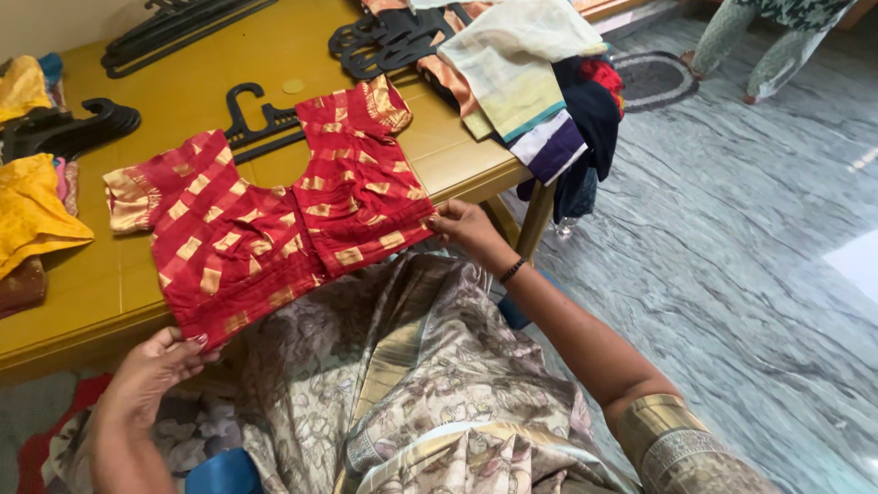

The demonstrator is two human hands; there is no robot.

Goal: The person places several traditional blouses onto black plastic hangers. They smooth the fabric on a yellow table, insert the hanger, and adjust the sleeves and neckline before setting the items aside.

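Right now your left hand (151, 366) has its grip pinched shut on the lower left hem of the red blouse (274, 215), just over the near edge of the yellow table (110, 293). The blouse lies spread flat on the table between your two grips, sleeves out, neckline away from you. Beyond it, a black hanger (261, 123) pokes out from under the collar. Your right hand (466, 229) clamps the lower right corner of the hem, near the table's corner. Further right of that grip, a pile of folded cloths (526, 87) overhangs the edge. Judging from this, an uneven pull could skew the blouse or drag it off the table, and the hanger beneath might snag the fabric.
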